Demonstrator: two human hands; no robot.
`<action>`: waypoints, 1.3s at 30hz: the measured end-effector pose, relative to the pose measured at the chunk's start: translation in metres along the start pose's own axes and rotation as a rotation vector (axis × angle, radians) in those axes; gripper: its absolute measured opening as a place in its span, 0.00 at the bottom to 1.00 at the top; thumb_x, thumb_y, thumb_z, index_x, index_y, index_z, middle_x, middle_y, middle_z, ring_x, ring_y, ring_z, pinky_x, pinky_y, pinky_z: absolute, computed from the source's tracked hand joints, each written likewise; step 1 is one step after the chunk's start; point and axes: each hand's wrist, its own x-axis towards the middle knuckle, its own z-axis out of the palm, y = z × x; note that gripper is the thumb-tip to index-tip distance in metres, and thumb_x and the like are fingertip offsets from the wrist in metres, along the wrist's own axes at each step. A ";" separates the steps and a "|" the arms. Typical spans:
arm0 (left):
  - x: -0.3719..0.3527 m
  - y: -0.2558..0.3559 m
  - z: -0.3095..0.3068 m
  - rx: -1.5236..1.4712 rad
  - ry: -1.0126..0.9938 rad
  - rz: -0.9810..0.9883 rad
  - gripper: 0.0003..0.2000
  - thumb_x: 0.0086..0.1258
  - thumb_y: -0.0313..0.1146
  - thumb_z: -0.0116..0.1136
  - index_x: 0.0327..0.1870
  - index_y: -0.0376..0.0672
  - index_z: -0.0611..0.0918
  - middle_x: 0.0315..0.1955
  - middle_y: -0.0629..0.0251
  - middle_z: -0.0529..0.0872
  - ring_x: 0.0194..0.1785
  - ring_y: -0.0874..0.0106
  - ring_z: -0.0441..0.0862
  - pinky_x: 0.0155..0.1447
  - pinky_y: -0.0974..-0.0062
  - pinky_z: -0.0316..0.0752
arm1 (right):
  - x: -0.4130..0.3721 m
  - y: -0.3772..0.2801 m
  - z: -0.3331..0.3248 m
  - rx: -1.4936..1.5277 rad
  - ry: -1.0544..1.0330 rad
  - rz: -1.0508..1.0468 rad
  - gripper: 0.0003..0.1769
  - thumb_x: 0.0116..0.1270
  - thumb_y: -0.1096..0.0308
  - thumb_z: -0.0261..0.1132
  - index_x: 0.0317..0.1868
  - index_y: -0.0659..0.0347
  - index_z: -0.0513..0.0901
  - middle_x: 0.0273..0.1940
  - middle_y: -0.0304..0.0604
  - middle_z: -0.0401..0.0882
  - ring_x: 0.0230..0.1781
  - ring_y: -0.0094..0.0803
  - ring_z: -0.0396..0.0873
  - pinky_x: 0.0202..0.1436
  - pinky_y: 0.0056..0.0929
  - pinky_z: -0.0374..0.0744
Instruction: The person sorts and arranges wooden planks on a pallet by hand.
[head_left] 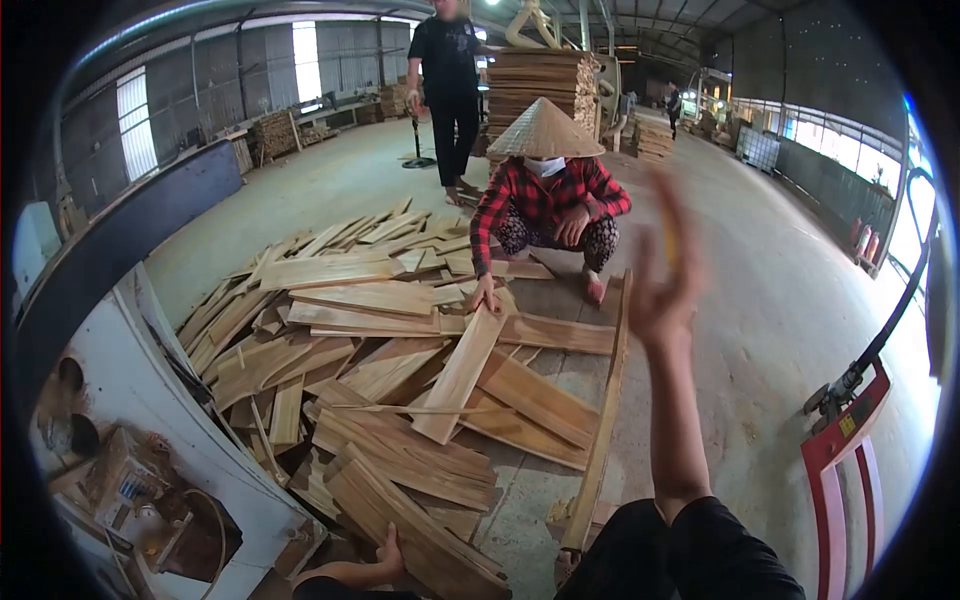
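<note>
At the lower edge, my left hand (388, 562) grips the near edge of a wide wooden board (415, 525), its thumb against the wood. My right hand (668, 285) is raised over the floor on the right, blurred, with its fingers stretched out and apart. Beneath the held board, a heap of loose wooden boards (345, 270) spreads across the floor. Opposite me, a squatting person in a conical hat and checked shirt (545, 195) has one hand on the end of a pale board (462, 370).
A long wooden strip (600, 430) runs away from my knees. Left of the heap stands a white machine (190, 420); a red-framed pallet jack (845, 450) is at right. Another person (447, 80) stands behind the heap, near a tall board stack (540, 90).
</note>
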 end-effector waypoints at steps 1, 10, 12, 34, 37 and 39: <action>0.000 -0.001 0.000 0.016 0.010 0.009 0.52 0.55 0.63 0.80 0.67 0.23 0.73 0.64 0.48 0.81 0.62 0.55 0.84 0.66 0.56 0.81 | -0.010 -0.004 0.016 0.185 -0.269 0.171 0.43 0.72 0.71 0.67 0.83 0.59 0.56 0.57 0.60 0.84 0.58 0.54 0.83 0.64 0.46 0.79; 0.009 0.006 -0.008 0.193 0.065 0.076 0.51 0.52 0.61 0.84 0.65 0.23 0.75 0.63 0.49 0.82 0.61 0.57 0.85 0.64 0.57 0.82 | -0.322 -0.108 0.158 0.823 -1.843 0.508 0.44 0.73 0.41 0.66 0.78 0.62 0.67 0.52 0.58 0.85 0.50 0.43 0.82 0.56 0.46 0.80; 0.009 0.015 -0.012 0.186 -0.039 0.099 0.51 0.50 0.60 0.85 0.64 0.22 0.76 0.62 0.49 0.83 0.59 0.58 0.86 0.62 0.59 0.83 | -0.393 -0.140 0.149 0.916 -2.172 0.484 0.57 0.69 0.32 0.67 0.84 0.63 0.57 0.60 0.61 0.81 0.58 0.46 0.80 0.61 0.46 0.79; -0.013 0.020 -0.004 0.312 0.061 0.134 0.29 0.57 0.47 0.85 0.50 0.31 0.89 0.41 0.57 0.89 0.40 0.69 0.84 0.42 0.66 0.82 | -0.528 -0.195 0.069 0.354 -2.080 0.497 0.69 0.48 0.19 0.73 0.73 0.72 0.68 0.71 0.69 0.68 0.74 0.62 0.68 0.75 0.52 0.72; -0.048 0.036 -0.001 0.345 0.038 0.079 0.31 0.58 0.47 0.85 0.54 0.33 0.86 0.42 0.58 0.87 0.41 0.68 0.84 0.39 0.66 0.82 | -0.544 -0.188 0.066 0.396 -2.163 0.506 0.66 0.49 0.21 0.74 0.71 0.71 0.69 0.70 0.68 0.68 0.72 0.63 0.70 0.73 0.54 0.73; -0.039 0.039 -0.004 0.348 -0.069 0.039 0.33 0.57 0.47 0.85 0.56 0.34 0.84 0.41 0.59 0.87 0.38 0.68 0.84 0.37 0.67 0.82 | -0.543 -0.184 0.064 0.403 -2.195 0.550 0.67 0.49 0.21 0.75 0.72 0.70 0.67 0.70 0.68 0.67 0.73 0.64 0.69 0.72 0.56 0.73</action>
